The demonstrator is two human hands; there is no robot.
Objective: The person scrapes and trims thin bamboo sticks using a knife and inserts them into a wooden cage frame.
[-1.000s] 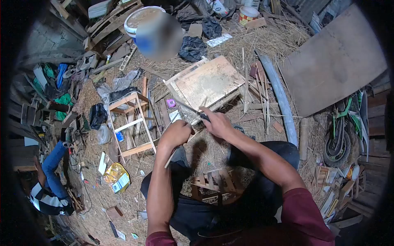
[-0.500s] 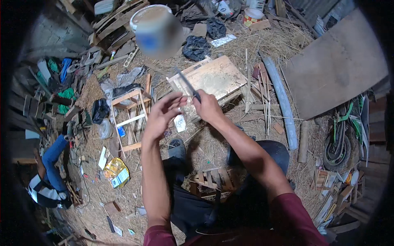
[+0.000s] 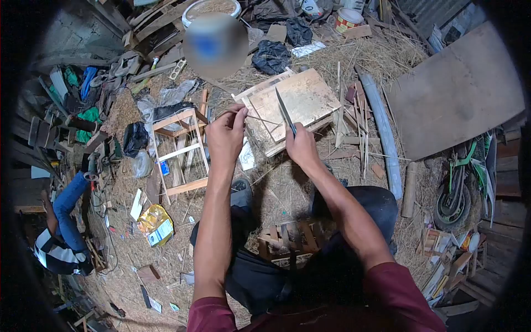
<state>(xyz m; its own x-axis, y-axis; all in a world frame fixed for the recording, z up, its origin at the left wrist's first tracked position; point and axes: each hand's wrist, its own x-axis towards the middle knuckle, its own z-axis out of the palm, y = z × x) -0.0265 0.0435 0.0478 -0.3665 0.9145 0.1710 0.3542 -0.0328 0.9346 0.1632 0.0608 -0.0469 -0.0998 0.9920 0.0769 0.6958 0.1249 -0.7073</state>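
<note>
My right hand (image 3: 302, 145) is closed round the handle of a long knife (image 3: 284, 108), its blade pointing up and away over the wooden board (image 3: 310, 94). At the board's left edge my left hand (image 3: 225, 133) pinches a thin stick (image 3: 262, 119) between thumb and fingers. The stick extends right, toward the blade; whether they touch is hard to tell. A white card with markings (image 3: 247, 156) lies just right of my left wrist.
A wooden frame (image 3: 188, 187) stands at the left, with a yellow bag (image 3: 155, 223) nearer. A bucket (image 3: 212, 11), grey pole (image 3: 381, 133), large sheet (image 3: 456, 91) and motorbike wheel (image 3: 452, 206) lie around. Another person's blue-clad leg (image 3: 71, 202) shows far left.
My left hand has gone from open fingers to a pinch on the thin stick. My right hand and the knife have moved right, and the blade points more directly away.
</note>
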